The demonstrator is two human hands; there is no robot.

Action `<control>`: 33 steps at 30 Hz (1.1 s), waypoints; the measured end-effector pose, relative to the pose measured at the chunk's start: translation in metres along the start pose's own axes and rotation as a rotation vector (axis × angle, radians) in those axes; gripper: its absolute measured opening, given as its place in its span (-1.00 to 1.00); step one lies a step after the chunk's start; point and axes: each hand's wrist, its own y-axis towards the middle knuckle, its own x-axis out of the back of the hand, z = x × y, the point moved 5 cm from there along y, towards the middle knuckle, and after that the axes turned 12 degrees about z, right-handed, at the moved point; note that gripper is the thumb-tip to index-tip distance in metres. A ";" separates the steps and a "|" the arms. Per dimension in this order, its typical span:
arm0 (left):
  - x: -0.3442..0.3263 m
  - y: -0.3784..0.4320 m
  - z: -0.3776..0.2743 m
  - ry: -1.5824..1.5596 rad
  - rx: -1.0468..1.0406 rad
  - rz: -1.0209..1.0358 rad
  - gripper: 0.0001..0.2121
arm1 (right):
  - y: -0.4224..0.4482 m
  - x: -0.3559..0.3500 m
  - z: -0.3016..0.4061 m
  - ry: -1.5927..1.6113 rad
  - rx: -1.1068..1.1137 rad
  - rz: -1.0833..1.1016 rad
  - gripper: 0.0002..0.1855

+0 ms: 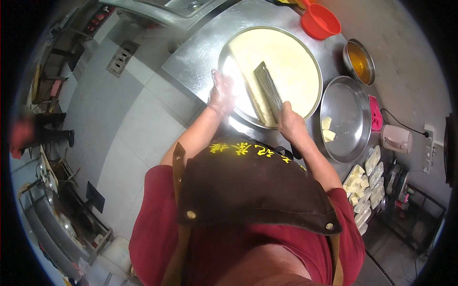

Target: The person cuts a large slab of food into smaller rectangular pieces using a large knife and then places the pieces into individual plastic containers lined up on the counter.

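A large round metal pan (319, 93) lies before me with a flat, pale yellow slab (290, 60) in it. The slab stops short of the pan's left side, where shiny bare metal shows. My right hand (291, 121) grips a broad-bladed knife (268, 84), whose blade is over the slab near its cut left edge. A narrow strip (264, 111) of the slab lies left of the blade, towards me. My left hand (221, 91), in a clear plastic glove, is at the pan's left rim with its thumb raised. It holds nothing that I can see; its fingers are blurred by glare.
On the steel table (196, 59), a second round pan (345, 114) holds a few pale pieces (327, 129). Beyond it are a bowl of amber liquid (359, 64) and a red plastic ladle (320, 22). Packed trays (374, 175) sit at right. Another person (39, 130) is far left.
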 end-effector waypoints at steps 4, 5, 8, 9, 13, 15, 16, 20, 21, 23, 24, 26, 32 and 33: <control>0.000 0.002 -0.001 -0.003 -0.002 0.002 -0.01 | 0.000 -0.006 0.002 0.044 -0.030 -0.002 -0.83; -0.001 0.002 -0.001 0.002 -0.002 0.002 -0.01 | 0.002 -0.009 0.001 0.055 -0.037 -0.002 -0.84; -0.003 -0.001 0.000 0.001 -0.008 -0.009 -0.01 | 0.006 -0.017 -0.003 0.053 -0.082 0.012 -0.85; -0.004 -0.002 -0.002 -0.002 -0.021 0.005 -0.01 | 0.008 -0.019 -0.004 0.053 -0.084 0.015 -0.85; -0.002 -0.001 0.002 -0.025 -0.046 -0.018 -0.01 | 0.016 -0.024 -0.004 0.040 -0.105 0.049 -0.85; 0.001 0.001 0.005 -0.038 -0.040 -0.027 -0.01 | 0.019 -0.025 -0.004 0.030 -0.120 0.067 -0.85; 0.004 0.001 0.006 -0.049 -0.036 -0.032 0.00 | 0.020 -0.025 -0.003 0.007 -0.117 0.066 -0.85; 0.015 0.005 0.009 -0.019 -0.049 -0.021 0.00 | 0.025 -0.024 -0.007 -0.032 -0.103 0.037 -0.82; 0.016 0.003 0.014 -0.060 -0.007 -0.055 0.00 | 0.022 -0.026 -0.011 -0.035 -0.101 0.031 -0.82; 0.020 0.009 0.017 -0.103 0.009 -0.090 -0.01 | 0.011 -0.020 -0.014 -0.026 -0.027 -0.063 -0.79; 0.030 0.012 0.023 -0.118 -0.007 -0.132 -0.21 | 0.009 -0.015 -0.010 -0.035 -0.012 -0.061 -0.79; 0.035 0.015 0.026 -0.129 -0.015 -0.175 -0.39 | 0.000 0.009 0.003 -0.031 0.034 -0.154 -0.79; 0.028 0.010 0.019 -0.113 0.037 -0.143 -0.36 | 0.065 0.040 0.039 -0.019 0.088 -0.193 -0.81; 0.018 0.007 0.016 -0.114 0.038 -0.142 -0.35 | 0.074 0.043 0.042 -0.007 0.094 -0.189 -0.81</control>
